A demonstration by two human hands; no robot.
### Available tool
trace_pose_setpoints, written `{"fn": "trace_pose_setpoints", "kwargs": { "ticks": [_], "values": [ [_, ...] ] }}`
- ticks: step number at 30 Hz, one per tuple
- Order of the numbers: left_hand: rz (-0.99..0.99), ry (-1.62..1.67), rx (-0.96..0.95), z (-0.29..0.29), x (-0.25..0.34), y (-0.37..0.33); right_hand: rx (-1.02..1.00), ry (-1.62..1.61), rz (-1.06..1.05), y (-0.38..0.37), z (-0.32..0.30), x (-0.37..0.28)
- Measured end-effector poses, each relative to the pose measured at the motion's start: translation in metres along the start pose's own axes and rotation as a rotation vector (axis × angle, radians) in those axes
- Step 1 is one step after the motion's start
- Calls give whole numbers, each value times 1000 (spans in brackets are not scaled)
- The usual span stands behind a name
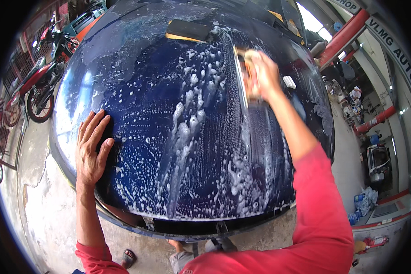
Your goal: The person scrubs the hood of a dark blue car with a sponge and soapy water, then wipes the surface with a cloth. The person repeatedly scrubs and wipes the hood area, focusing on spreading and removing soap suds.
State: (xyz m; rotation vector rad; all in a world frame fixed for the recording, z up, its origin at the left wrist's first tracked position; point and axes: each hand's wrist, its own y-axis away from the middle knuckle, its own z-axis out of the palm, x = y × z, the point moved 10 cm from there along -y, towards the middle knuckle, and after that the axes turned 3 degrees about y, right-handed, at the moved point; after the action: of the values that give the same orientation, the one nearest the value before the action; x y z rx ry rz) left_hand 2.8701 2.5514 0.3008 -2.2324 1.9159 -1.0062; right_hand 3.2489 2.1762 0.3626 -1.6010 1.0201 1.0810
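A dark blue car hood (141, 105), wet and streaked with white soap suds, fills the middle of the view. My left hand (93, 148) lies flat on the hood's left side, fingers stretched out, holding nothing. On the right half, my right hand (265, 75) is closed round a long, flat sanding block (247, 82) with a pale edge, pressed against the hood; motion smears both. A black pad with a yellow underside (187, 30) rests farther up the hood. To the right of my right hand lies a small white piece (289, 82).
A red and black motorbike (36, 84) stands at the far left beside a mesh fence. Past the hood's front edge is a concrete floor (45, 210). Blue-capped bottles in plastic (364, 202) sit at the right, below a red post (374, 119).
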Motion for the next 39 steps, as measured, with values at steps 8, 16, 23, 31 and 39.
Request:
{"fn": "trace_pose_setpoints", "kwargs": {
  "ticks": [8, 16, 23, 31, 39],
  "values": [
    [35, -17, 12, -2, -1, 4, 98, 66, -25, -12, -1, -2],
    [46, -60, 20, -2, 4, 6, 62, 234, 95, 240, -25, -9],
    [-8, 0, 34, -2, -7, 4, 66, 79, -52, -96, 3, 6],
    [26, -44, 41, -3, 1, 7, 6, 87, -54, 125, -24, -18],
    [6, -20, 52, -5, 3, 6, -104, 127, -250, 149, -25, -29]
  ]
}}
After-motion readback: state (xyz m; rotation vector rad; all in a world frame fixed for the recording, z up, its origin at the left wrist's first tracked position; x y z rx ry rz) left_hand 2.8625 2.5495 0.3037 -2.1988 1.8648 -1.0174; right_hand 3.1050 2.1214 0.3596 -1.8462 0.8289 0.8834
